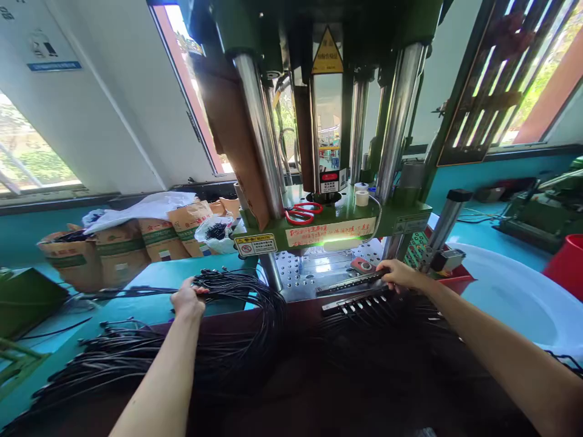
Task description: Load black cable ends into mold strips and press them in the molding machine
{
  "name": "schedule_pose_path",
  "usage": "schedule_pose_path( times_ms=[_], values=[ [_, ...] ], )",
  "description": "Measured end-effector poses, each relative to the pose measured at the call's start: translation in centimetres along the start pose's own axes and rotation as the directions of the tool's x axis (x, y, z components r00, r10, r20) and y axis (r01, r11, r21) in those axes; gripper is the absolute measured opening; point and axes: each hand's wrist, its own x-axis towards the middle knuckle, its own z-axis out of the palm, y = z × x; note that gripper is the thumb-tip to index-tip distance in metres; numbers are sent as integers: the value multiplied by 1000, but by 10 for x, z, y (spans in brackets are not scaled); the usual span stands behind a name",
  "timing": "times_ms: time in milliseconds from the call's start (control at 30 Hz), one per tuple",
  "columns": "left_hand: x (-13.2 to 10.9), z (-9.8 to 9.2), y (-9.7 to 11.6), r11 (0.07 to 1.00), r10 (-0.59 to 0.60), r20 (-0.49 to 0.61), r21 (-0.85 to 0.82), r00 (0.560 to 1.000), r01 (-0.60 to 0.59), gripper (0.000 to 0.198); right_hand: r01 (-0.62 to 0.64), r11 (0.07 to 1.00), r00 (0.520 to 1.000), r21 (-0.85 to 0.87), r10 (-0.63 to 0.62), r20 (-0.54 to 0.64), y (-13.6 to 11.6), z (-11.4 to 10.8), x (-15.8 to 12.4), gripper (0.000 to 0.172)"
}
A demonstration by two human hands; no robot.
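My left hand (189, 298) is closed around a bundle of black cables (255, 285) left of the press. The bundle curves over towards the bench's front, and its loose ends trail off to the left. To the right, my right hand (397, 274) pinches the end of a dark slotted bar (348, 284) in front of the press bed. Just nearer lies a second bar (334, 308) with several metal plug ends set along it, their cables running towards me. More black cables (122, 352) are heaped on the bench at left.
A green press (337, 227) with steel columns stands ahead. Red-handled scissors (303, 212) and a white tape roll (361, 198) rest on its ledge. Paper sacks (121, 255) stand back left. A large pale blue basin (510, 297) is at right, beside a red tray (460, 280).
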Motion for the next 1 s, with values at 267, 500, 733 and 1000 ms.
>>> schedule_pose_path(
  times_ms=[267,500,733,1000],
  values=[
    [7,0,-47,885,-257,13,405,966,230,19,13,812,998,-583,27,59,-15,7,9,19],
    [-28,1,-19,866,-71,120,501,990,2,11,235,576,972,-783,-164,171,-26,9,-8,10],
    [-231,32,-38,880,-418,843,468,338,-79,26,372,395,917,-840,-296,267,-26,18,-48,22],
    [-333,64,-100,839,-140,985,174,106,-516,34,386,404,920,-830,-230,316,-48,4,-50,29]
  ],
)
